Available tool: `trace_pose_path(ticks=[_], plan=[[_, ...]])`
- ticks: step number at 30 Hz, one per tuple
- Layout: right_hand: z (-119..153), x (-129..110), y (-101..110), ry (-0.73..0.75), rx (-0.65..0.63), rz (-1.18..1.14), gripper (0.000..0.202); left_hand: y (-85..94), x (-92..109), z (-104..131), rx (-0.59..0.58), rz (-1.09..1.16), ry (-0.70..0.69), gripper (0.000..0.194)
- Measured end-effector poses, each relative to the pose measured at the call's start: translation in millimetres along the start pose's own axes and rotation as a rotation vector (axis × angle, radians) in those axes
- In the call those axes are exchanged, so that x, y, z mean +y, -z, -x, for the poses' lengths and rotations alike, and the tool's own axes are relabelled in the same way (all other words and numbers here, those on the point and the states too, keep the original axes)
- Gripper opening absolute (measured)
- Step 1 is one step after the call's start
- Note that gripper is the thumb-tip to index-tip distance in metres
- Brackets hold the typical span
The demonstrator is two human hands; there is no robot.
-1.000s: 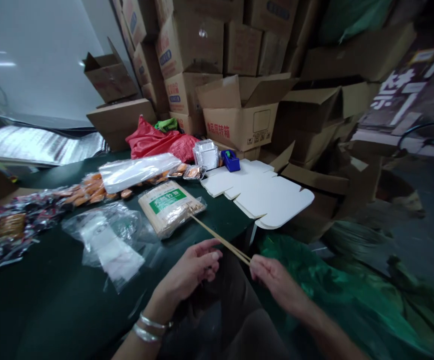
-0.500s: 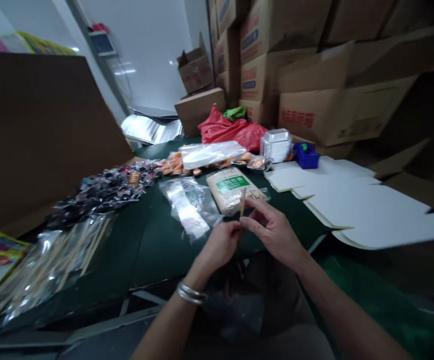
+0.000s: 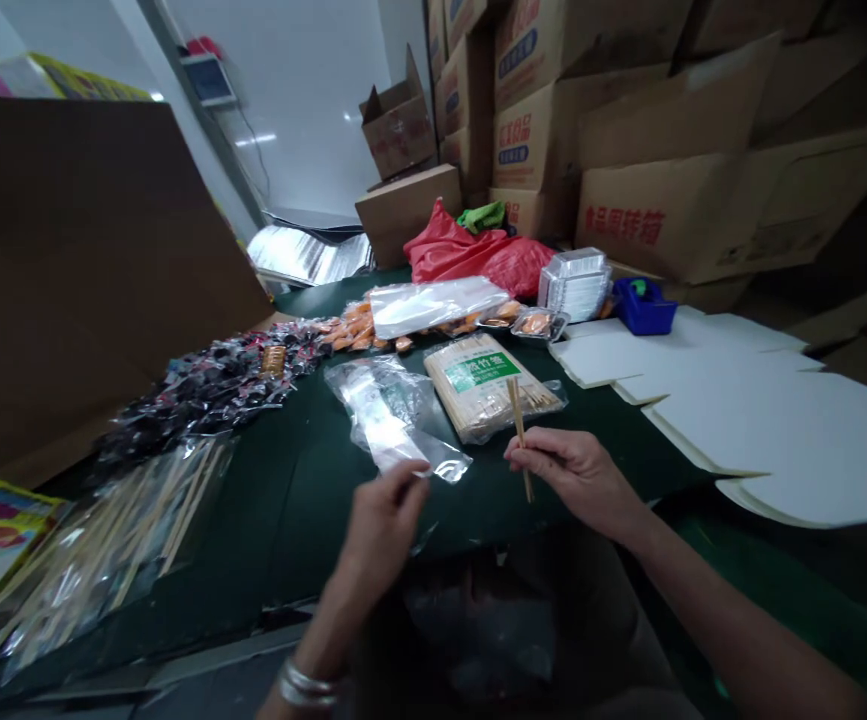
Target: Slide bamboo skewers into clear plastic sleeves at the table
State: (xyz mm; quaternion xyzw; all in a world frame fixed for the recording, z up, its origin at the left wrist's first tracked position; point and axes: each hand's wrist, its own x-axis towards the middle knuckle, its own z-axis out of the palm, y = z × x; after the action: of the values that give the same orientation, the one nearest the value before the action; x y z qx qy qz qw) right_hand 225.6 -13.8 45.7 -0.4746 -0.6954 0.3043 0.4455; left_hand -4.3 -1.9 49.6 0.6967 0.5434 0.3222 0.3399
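Observation:
In the head view, my right hand [image 3: 583,475] is closed round a few thin bamboo skewers [image 3: 518,415], held nearly upright. My left hand [image 3: 384,525] has thumb and forefinger pinched at the near end of the clear plastic bags [image 3: 380,410], which lie flat on the dark green table. Just beyond the skewers in my hand sits a clear pack of bamboo skewers [image 3: 470,395] with a green label, its right end showing loose stick ends. A silver bangle circles my left wrist.
Bagged skewers [image 3: 114,540] lie at the left, below a heap of dark small packets [image 3: 212,390]. Orange packets [image 3: 350,325], a red bag [image 3: 463,255], clear trays [image 3: 574,285] and a blue tape dispenser [image 3: 644,306] stand farther back. White card sheets [image 3: 770,420] cover the right.
My hands have moved apart. The left has left the skewers and gone to the plastic bags; the right keeps the skewers and has shifted slightly right. The view has shifted a little.

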Motion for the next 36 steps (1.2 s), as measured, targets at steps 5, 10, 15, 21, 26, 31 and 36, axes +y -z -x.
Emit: trace_pose_path(ticks=[5,10,15,21,26,31,36], plan=[[-1.0,5.2,7.6,-0.008,-0.046,0.041,0.026,43.6,-4.5,-39.5,-0.029,-0.209,0.084,0.039],[-3.8,10.5,10.6,-0.021,-0.079,0.027,0.026,34.6,17.8,-43.8,0.053,-0.377,-0.050,0.028],[-1.5,14.9,20.4,-0.075,-0.035,-0.029,0.033,-0.2,26.7,-23.3,-0.088,-0.748,-0.448,0.048],[3.2,17.5,19.1,-0.103,-0.037,-0.109,0.027,-21.9,-9.5,-32.0,-0.011,-1.004,-0.568,0.033],[3.8,17.9,14.3,-0.167,-0.095,-0.088,0.026,2.7,-22.3,-17.8,0.082,-0.956,-0.608,0.025],[0.7,10.0,0.8,-0.091,-0.212,-0.045,0.031,21.4,-40.0,5.0,-0.123,-0.766,-0.389,0.028],[-1.0,4.7,-14.4,-0.037,-0.327,0.029,0.033,29.8,-44.8,13.2,-0.123,-0.521,-0.205,0.031]])
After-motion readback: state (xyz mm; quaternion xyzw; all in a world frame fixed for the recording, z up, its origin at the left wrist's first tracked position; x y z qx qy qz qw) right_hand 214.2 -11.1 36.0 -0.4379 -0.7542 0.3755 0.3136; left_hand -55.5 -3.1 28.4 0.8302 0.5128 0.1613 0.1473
